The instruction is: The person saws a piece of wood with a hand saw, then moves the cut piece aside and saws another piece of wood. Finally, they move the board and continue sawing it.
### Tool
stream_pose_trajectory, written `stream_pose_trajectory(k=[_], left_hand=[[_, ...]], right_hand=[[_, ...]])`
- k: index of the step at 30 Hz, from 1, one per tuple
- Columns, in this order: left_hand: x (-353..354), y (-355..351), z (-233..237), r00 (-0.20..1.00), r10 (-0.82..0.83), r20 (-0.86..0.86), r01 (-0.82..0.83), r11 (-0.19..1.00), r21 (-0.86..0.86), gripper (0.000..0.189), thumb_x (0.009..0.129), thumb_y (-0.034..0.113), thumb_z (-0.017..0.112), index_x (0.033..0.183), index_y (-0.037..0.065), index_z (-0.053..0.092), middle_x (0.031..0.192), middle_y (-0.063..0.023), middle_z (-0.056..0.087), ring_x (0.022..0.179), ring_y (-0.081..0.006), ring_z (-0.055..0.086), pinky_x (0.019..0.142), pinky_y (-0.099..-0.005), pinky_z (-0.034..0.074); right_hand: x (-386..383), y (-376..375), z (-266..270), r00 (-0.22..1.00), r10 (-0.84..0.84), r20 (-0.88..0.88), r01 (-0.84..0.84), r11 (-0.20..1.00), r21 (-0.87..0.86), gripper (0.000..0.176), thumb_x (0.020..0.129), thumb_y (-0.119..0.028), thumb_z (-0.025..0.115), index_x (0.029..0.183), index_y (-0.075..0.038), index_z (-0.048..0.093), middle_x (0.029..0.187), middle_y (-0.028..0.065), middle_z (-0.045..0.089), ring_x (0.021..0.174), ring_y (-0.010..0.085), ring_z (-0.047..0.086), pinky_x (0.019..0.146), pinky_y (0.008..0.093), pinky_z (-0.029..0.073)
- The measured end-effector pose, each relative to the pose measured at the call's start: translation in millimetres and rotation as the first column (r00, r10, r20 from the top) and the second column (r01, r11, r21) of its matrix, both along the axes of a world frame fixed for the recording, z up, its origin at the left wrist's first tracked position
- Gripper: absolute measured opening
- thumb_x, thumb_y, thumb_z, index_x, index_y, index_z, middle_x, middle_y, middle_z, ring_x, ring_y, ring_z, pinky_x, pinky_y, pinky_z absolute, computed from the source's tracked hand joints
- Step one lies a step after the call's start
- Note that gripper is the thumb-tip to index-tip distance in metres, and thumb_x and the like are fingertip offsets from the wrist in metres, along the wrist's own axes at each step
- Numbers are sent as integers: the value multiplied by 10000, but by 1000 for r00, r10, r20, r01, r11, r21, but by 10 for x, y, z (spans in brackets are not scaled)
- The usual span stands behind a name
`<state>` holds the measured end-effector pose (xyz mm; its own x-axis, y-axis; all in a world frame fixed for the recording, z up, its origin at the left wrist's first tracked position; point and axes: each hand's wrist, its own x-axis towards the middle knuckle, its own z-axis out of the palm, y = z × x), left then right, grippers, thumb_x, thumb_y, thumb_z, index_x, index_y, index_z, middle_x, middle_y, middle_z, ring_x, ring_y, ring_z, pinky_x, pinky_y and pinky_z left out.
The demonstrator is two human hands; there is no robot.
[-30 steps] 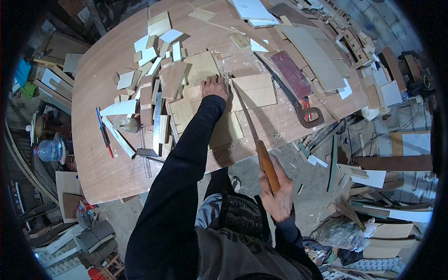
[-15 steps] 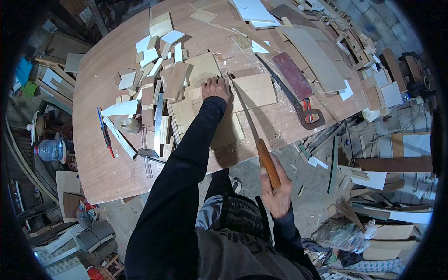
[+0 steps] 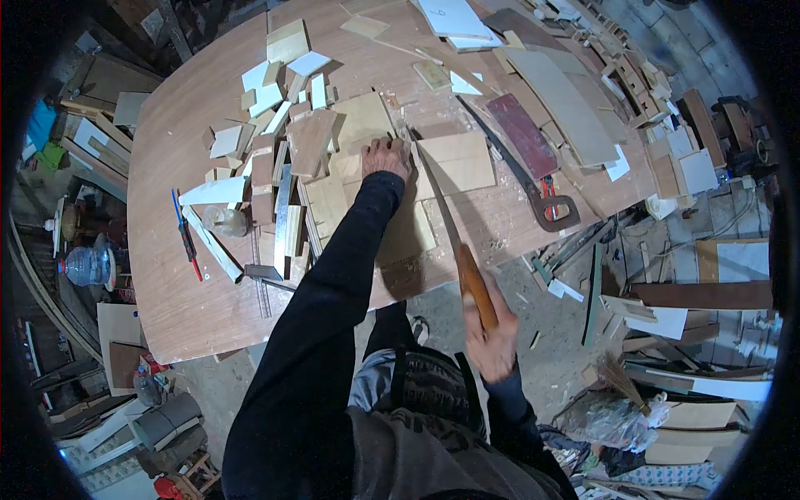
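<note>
In the head view, the left hand (image 3: 386,158) rests, knuckles bent, beside the saw (image 3: 442,200); whether it pinches anything, I can't tell. The right hand (image 3: 492,333) wraps the handle. The blade crosses the pale board (image 3: 462,158) on the table (image 3: 167,308); sawing seems unfinished, cut depth unclear

Left hand (image 3: 386,161) pressed down, right hand (image 3: 492,333) clenched nearer the body

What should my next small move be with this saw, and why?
I'd probably make another light stroke, keeping the left hand pressed on the board. The right hand grips the saw by its wooden handle, its blade lies along the edge near the left fingers, and the board looks still joined or butted there; I can't tell which.
</note>
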<state>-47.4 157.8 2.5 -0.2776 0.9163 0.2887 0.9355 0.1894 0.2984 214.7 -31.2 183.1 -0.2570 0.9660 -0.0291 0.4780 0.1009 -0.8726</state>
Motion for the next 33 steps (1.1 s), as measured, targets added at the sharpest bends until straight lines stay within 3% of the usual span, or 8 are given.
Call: stream_pose_trajectory(k=[1,2,11,13,15,17,24,33], left_hand=[[-16,45,29,1000,-2,-25,2,1000,7,230,797,196,577,989,87,643,973,-153,624,995,-317,573,849,-452,398],[-13,17,29,999,-7,-47,7,1000,0,243,787,194,586,997,85,644,978,-155,622,1001,-318,571,852,-453,399],[-23,28,31,999,-40,-20,39,998,-42,252,770,211,598,980,81,646,986,-151,621,1017,-315,564,855,-449,398],[-30,64,1,999,-33,-20,33,999,2,209,758,202,607,926,83,644,959,-141,618,987,-302,567,836,-441,390],[0,10,-32,999,-36,-21,37,998,41,167,746,193,617,871,86,642,931,-131,615,957,-290,570,816,-432,382],[-15,38,-18,999,-18,-29,19,999,49,153,775,197,598,863,79,640,933,-133,617,964,-292,571,819,-432,381],[-16,100,-92,998,37,-48,-35,998,58,203,841,244,558,881,70,655,930,-141,624,975,-291,574,833,-432,380],[-22,37,12,999,7,-43,-8,1000,-23,234,912,247,486,937,78,644,960,-152,630,966,-319,582,836,-460,400]], right_hand=[[37,-11,34,1000,0,29,0,1000,-23,407,896,-84,547,1298,-81,484,754,142,590,526,188,577,539,313,493],[82,-81,20,1000,-5,-17,7,994,114,389,903,-96,542,1289,-77,497,752,142,592,527,186,568,534,319,489],[99,-53,-28,999,-14,-31,14,1000,-20,405,913,-119,550,1312,-68,501,754,128,611,542,148,558,539,303,471],[222,-162,-27,998,28,-55,-19,989,144,421,914,-138,559,1326,-80,495,738,121,613,549,147,562,540,304,468],[124,-104,-44,1000,5,-16,-3,997,76,428,909,-131,562,1328,-83,494,748,131,620,558,159,579,548,306,478],[-7,24,-100,998,-37,47,38,999,-30,442,898,-117,567,1333,-88,493,768,150,636,575,184,611,566,312,499],[199,-228,150,1000,-24,3,23,996,89,470,871,-64,580,1334,-78,504,833,143,658,557,145,590,579,274,501],[206,-325,28,999,-41,3,41,999,24,465,871,-67,583,1329,-64,505,847,128,653,564,119,583,570,261,495]])
